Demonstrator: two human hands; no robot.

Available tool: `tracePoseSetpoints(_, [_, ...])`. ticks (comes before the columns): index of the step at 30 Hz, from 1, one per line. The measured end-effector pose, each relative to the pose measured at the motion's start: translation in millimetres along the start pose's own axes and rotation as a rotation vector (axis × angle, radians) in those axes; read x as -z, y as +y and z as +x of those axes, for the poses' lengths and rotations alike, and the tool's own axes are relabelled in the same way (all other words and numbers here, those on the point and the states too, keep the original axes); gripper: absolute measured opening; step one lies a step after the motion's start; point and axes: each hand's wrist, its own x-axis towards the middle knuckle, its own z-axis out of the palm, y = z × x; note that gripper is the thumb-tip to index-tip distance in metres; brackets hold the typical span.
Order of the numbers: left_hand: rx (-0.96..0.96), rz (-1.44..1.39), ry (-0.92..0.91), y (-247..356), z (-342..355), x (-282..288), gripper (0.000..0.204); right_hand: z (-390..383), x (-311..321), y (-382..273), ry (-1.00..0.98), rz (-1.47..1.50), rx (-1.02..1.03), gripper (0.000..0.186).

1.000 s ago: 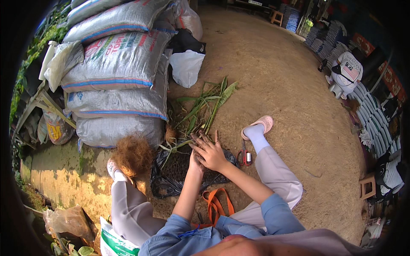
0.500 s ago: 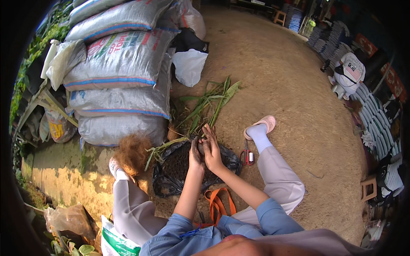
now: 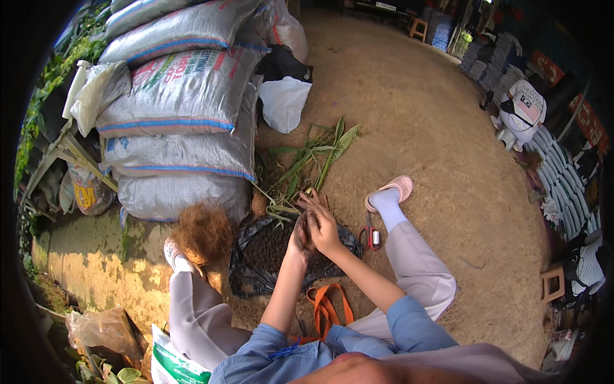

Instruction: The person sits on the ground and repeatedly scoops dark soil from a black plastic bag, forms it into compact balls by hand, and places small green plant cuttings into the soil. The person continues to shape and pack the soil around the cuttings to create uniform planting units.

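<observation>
My left hand point(image 3: 299, 238) and my right hand point(image 3: 322, 225) are pressed together, palms facing, around a dark clump of soil that they mostly hide. Both hands are smeared with soil. Under them lies an open black plastic bag point(image 3: 242, 283) with loose dark soil point(image 3: 263, 248) in it. Just beyond my fingertips, long green leafy stems point(image 3: 323, 157) lie on the ground, some reaching the bag's far edge. Right of the bag are red-handled scissors point(image 3: 369, 232) and a small white spool point(image 3: 375, 239).
A tuft of brown fibre point(image 3: 203, 232) sits by my left shoe. Stacked silver sacks point(image 3: 182, 153) rise at the far left. An orange strap point(image 3: 329, 307) lies between my legs. A white plastic bag point(image 3: 283, 102) is beyond the stems; a brown stool point(image 3: 552, 284) stands far right.
Both hands have shifted slightly, turning against each other. My right fingers now lie more across the left hand, and the clump is more covered. The stems by the bag have shifted right.
</observation>
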Motion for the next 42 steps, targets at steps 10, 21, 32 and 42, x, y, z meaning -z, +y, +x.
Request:
tracePoseSetpoints(10, [-0.273, -0.061, -0.013, -6.8, -4.0, -21.7, 0.031, -1.0, 3.6, -34.8, -0.096, -0.311, 0.206, 0.038])
tracePoseSetpoints(21, [-0.156, 0.149, 0.089, -5.6, -9.4, -24.3, 0.038, -10.0, 1.6, -23.1, -0.010, -0.339, 0.148, 0.035])
tracePoseSetpoints(32, [-0.107, 0.213, -0.261, -10.9, 1.1, -15.9, 0.047, -1.8, 5.5, 10.8, 0.412, 0.744, -0.606, 0.038])
tracePoseSetpoints(42, [-0.300, 0.281, 0.229, -4.4, -1.8, -13.0, 0.039, 4.4, -15.6, -28.4, 0.312, -0.094, -0.050, 0.030])
